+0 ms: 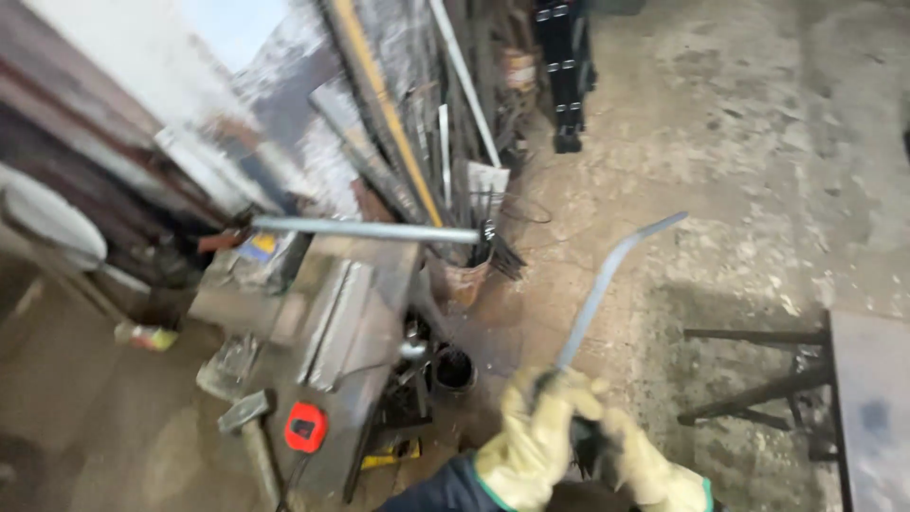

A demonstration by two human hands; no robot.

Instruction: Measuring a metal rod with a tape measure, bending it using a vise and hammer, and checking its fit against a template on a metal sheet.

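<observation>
Both gloved hands, left hand (536, 446) & right hand (645, 465), have fingers clenched round the low end of a bent rod (607, 275); rod sticks up over the floor (758, 190), right of the counter (351, 322); hammer (248, 422) & red tape (305, 427) lie on it.

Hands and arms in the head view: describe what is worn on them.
Both the left hand and the right hand wear thick pale yellow work gloves with green-edged cuffs, scuffed dark at the palms. A dark navy sleeve shows behind the left glove's cuff.
</observation>
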